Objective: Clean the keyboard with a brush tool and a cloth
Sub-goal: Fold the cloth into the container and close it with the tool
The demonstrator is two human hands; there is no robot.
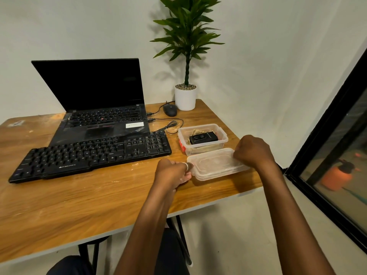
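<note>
- The keyboard lies flat on the wooden counter, just in front of the open laptop, with nothing on top of it.
- It looks stiff and fairly light, so it should lift easily by its two short ends; the keys give under pressure, so a brush would suit the gaps better than a push.
- Both hands are off to the right of it. The left hand pinches the near-left edge of a clear plastic lid, and the right hand is curled over its far-right edge.
- The lid is thin and bendy, probably slippery, and is best held by its rim.
- Behind it stands an open plastic tub holding a small black box on what looks like a beige cloth; no brush can be made out.
- A loose cable coils between laptop and tub, near the keyboard's right end, and could snag.
- A mouse and a potted plant sit at the back, well clear.
</note>
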